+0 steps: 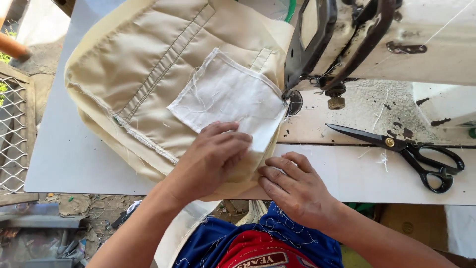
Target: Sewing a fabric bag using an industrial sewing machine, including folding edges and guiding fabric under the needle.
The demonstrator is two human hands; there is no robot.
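A beige fabric piece (pixel 148 64) lies spread on the white table (pixel 64 149), with a white pocket patch (pixel 228 97) on top of it. The patch's right edge sits at the needle of a worn sewing machine (pixel 377 44). My left hand (pixel 210 159) presses flat on the lower edge of the white patch, fingers together. Just to its right, my right hand (pixel 295 188) rests on the beige fabric's near edge with the fingers curled down onto the cloth. Neither hand grips anything.
Black scissors (pixel 411 151) lie on the machine bed to the right, blades pointing left. A metal mesh panel (pixel 15 129) stands at the left beyond the table edge. Loose threads cling to my blue and red clothing (pixel 253 245) below the table edge.
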